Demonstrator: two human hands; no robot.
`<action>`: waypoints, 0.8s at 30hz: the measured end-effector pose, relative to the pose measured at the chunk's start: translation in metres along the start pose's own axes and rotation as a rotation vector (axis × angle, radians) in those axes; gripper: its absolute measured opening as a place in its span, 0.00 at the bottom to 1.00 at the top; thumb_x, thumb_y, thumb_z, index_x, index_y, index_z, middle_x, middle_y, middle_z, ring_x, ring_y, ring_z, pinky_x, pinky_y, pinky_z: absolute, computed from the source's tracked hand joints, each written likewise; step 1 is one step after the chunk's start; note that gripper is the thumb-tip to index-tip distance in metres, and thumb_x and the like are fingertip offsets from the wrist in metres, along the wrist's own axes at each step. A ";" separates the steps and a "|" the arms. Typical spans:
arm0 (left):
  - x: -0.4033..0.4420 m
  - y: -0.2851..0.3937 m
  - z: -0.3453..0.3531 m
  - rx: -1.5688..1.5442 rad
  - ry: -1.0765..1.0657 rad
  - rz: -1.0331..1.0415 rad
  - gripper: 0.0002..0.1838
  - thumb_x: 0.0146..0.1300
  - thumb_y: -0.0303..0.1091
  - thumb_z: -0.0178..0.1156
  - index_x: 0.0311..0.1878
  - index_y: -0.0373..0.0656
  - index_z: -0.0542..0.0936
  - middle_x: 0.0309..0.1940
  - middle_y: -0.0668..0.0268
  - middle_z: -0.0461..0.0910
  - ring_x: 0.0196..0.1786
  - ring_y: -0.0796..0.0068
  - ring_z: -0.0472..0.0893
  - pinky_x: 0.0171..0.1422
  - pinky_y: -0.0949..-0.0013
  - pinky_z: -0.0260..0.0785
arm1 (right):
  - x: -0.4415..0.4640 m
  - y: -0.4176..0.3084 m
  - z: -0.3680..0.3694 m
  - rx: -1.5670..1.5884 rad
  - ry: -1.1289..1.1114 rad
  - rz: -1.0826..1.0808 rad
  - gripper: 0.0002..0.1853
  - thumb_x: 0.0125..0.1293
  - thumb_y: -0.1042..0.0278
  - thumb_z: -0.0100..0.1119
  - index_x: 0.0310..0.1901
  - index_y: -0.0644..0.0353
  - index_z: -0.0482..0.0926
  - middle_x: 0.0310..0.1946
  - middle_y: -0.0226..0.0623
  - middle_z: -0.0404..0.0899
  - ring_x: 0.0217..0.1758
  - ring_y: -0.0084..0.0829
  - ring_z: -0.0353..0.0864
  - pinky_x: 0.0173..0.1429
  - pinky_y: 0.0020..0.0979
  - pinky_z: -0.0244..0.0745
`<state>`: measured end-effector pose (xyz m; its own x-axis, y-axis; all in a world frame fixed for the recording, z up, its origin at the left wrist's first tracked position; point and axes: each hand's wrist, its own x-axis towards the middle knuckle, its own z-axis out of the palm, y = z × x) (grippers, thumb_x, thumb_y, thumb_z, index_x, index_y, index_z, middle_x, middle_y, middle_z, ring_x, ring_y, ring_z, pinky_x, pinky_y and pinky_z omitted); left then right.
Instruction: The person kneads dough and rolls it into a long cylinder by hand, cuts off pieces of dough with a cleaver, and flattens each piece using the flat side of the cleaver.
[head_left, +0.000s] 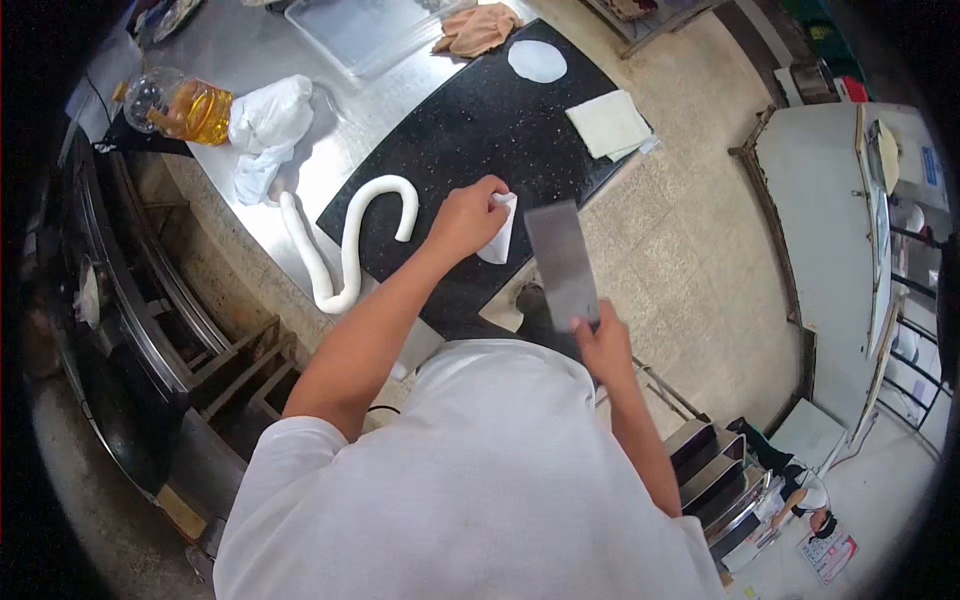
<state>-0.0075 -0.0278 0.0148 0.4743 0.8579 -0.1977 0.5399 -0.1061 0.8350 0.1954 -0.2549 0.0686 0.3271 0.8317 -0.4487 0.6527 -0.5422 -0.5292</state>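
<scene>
Between the fingers of my left hand (468, 217) is a thin white piece of dough (502, 232), lifted over the near edge of a black speckled board (455, 135). My right hand (606, 345) grips a cleaver (562, 265) by its handle, its broad blade raised and slightly blurred just right of the dough piece. Left of my left hand, a long white dough rope (350, 250) lies in a curved S shape, partly on the board and partly on the metal table. A flat round dough sheet (537, 62) rests at the board's far end.
A folded whitish cloth (608, 125) lies on the board's right edge. On the metal table (345, 130) stand an oil bottle (200, 112), a white plastic bag (272, 115), a clear tray (365, 30) and a brown cloth (478, 30). Another person (805, 498) is at lower right.
</scene>
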 end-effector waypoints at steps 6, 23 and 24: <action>-0.015 0.006 0.001 -0.006 0.091 -0.029 0.15 0.67 0.32 0.66 0.55 0.42 0.82 0.37 0.54 0.87 0.38 0.63 0.88 0.45 0.63 0.78 | 0.125 -0.048 0.003 0.015 -0.080 -0.194 0.20 0.66 0.64 0.67 0.51 0.66 0.71 0.39 0.64 0.84 0.45 0.64 0.85 0.47 0.55 0.79; 0.159 0.054 -0.007 -0.791 0.545 -0.136 0.19 0.71 0.31 0.63 0.64 0.42 0.78 0.44 0.66 0.83 0.42 0.77 0.82 0.44 0.71 0.76 | 0.179 0.051 -0.133 0.075 -0.496 -0.268 0.19 0.62 0.62 0.71 0.47 0.66 0.78 0.38 0.56 0.87 0.41 0.53 0.88 0.45 0.44 0.81; 0.175 0.040 -0.005 -0.605 0.563 -0.185 0.20 0.70 0.31 0.63 0.64 0.40 0.78 0.46 0.63 0.84 0.43 0.75 0.83 0.46 0.69 0.77 | 0.178 0.056 -0.140 0.135 -0.417 -0.271 0.18 0.62 0.62 0.71 0.46 0.66 0.78 0.38 0.55 0.87 0.39 0.50 0.89 0.44 0.41 0.81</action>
<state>0.0935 0.1211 0.0159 -0.0888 0.9742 -0.2074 0.0332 0.2110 0.9769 0.3859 -0.1203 0.0601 -0.1595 0.8408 -0.5172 0.5729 -0.3478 -0.7422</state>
